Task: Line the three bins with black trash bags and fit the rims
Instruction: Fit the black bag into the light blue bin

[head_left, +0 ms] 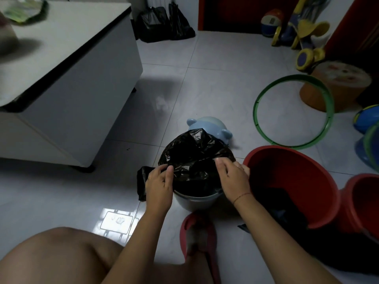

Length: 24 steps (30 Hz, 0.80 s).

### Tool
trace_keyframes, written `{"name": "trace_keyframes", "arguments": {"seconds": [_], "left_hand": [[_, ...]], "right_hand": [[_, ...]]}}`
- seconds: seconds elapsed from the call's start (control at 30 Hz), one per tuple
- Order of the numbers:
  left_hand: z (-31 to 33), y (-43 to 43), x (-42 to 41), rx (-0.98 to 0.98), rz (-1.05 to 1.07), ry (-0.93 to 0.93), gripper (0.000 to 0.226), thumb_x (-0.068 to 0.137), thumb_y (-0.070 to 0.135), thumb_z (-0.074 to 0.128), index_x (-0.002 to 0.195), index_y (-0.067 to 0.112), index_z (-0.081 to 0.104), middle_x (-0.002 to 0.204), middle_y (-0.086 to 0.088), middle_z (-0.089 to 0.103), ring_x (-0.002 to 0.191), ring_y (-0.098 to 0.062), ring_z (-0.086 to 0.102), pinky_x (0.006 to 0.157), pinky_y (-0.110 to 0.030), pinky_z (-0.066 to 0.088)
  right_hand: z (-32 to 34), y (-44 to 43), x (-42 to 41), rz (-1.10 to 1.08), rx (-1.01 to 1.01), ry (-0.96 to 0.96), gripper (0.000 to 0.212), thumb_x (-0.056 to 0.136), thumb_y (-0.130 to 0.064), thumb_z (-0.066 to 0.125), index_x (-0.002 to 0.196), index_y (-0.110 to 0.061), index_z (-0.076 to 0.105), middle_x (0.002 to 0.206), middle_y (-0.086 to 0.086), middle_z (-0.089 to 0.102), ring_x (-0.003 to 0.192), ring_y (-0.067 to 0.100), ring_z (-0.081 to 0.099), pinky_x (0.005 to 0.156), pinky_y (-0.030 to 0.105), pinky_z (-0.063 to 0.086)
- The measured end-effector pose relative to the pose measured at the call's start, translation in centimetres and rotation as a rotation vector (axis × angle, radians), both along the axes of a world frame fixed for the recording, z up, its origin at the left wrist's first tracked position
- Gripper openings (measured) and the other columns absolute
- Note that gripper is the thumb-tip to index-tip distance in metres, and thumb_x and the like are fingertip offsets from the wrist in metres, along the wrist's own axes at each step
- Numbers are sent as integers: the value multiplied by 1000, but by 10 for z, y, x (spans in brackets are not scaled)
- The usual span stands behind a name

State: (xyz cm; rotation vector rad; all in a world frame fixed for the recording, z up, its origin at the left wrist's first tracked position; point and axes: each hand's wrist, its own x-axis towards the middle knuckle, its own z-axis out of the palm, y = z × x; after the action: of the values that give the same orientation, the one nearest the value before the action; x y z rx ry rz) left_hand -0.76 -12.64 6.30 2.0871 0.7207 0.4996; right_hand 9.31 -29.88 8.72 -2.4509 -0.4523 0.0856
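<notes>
**A:** Start wide. Where does everything sit?

**B:** On the tiled floor (215,64), a white cabinet (67,64) to the left. The largest task piece is the red bin (291,185), tipped toward the person at right, with dark plastic low inside it. A second red bin (363,203) stands just beyond it at the frame edge. The green rim (293,111) lies flat on the floor, well apart from both hands, up and to the right.

**A:** And the bin being worked on?

**B:** The small grey bin (196,198) stands straight ahead, between the forearms, touching or nearly touching the first red bin. The black trash bag (194,156) sits in its mouth, its far side folded over the rim while the near side bunches inward, leaving the near rim bare. A blue lid with ears (207,128) stands behind it.

**A:** So what does the next move depend on?

**B:** I judge it's the slack near edge: it lies just beyond the fingertips and needs pulling toward the person, down over the bare rim. Both hands are equally close.

**A:** Their pose?

**B:** The left hand (159,185) pinches the bag's left edge, thumb on top, palm down. The right hand (232,177) curls over the right edge, fingers closed on plastic, wrist angled inward.
</notes>
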Motion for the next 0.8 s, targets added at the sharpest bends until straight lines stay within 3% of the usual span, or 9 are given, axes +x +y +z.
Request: {"name": "trace_keyframes", "arguments": {"seconds": [0.1, 0.2, 0.3, 0.37, 0.47, 0.6, 0.7, 0.8], "left_hand": [[-5, -9, -15, 39, -5, 38, 60, 93, 48, 28, 100, 10, 73, 117, -5, 64, 118, -25, 49, 100, -43, 35], [-5, -17, -22, 91, -15, 98, 61, 92, 50, 26, 104, 14, 73, 120, -1, 63, 122, -22, 43, 101, -35, 24], [1, -21, -26, 116, -12, 55, 67, 91, 55, 22, 101, 14, 74, 114, 4, 63, 119, -18, 42, 98, -30, 21], [4, -21, -28, 109, -26, -23, 70, 90, 56, 21, 93, 12, 75, 103, 7, 61, 108, -13, 45, 95, -31, 28], [5, -20, -29, 81, -56, -51, 64, 93, 53, 27, 72, 10, 69, 83, 9, 56, 89, -13, 49, 80, -33, 38], [-5, -20, -35, 156, -86, 44, 62, 97, 55, 22, 59, 18, 55, 82, 7, 52, 79, -17, 52, 78, -39, 43], [-15, -21, -38, 99, -93, 147, 75, 87, 66, 14, 75, 12, 66, 96, 6, 51, 83, -20, 56, 79, -36, 43], [-21, -24, -42, -142, -93, 164, 75, 81, 73, 17, 88, 12, 60, 95, 1, 56, 85, -17, 56, 74, -31, 42]], "right_hand": [[-5, -3, -12, 60, -142, -51, 36, 96, -46, 35, 113, -31, 63, 112, -2, 60, 114, 22, 46, 100, 34, 22], [-2, 1, -16, 139, -138, -67, 43, 95, -49, 37, 125, -27, 58, 133, -2, 48, 122, 23, 41, 105, 39, 30], [1, 8, -18, 210, -189, 2, 52, 95, -54, 29, 133, -27, 51, 135, -4, 52, 123, 24, 45, 105, 39, 33], [0, 6, -21, 183, -202, 11, 54, 94, -56, 28, 133, -27, 51, 130, -2, 58, 121, 25, 48, 101, 37, 36], [-1, -3, -30, 101, -142, -31, 47, 94, -53, 32, 119, -25, 60, 103, 1, 70, 104, 25, 56, 85, 33, 40], [-5, -12, -44, 47, -36, -133, 36, 95, -45, 40, 99, -17, 62, 88, 3, 68, 90, 25, 58, 79, 35, 39], [-18, -16, -52, -60, 28, -15, 47, 94, -49, 37, 123, -14, 48, 96, 11, 66, 93, 29, 61, 77, 38, 47], [-32, -17, -54, -147, 118, 149, 64, 93, -53, 31, 144, -15, 24, 108, 16, 65, 99, 34, 62, 78, 37, 49]]}}
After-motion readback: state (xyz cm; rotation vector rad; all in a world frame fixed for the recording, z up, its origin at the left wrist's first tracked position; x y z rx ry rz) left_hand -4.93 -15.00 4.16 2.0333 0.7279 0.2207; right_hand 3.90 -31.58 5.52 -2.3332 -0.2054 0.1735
